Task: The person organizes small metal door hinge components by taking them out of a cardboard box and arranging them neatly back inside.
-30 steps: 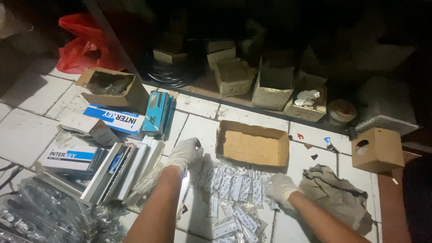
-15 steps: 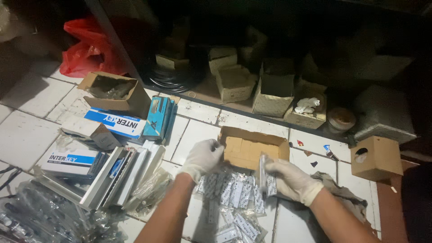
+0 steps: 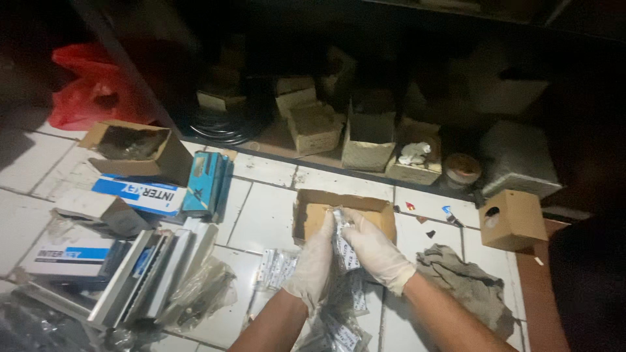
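Note:
Both of my hands wear white gloves. My left hand and my right hand together clasp a bunch of small clear packets with dark parts inside. They hold it at the near edge of an open brown cardboard box lying on the white tiled floor. More of the same packets lie loose on the tiles below my hands, and some are partly hidden under my forearms.
Blue and white flat boxes and stacked cartons lie to the left. A grey rag and a small brown box with a hole sit to the right. Several cardboard boxes line a dark shelf behind. A red plastic bag lies far left.
My hands came together from the packet pile and lifted a bunch of packets up to the brown box. The camera view has moved closer.

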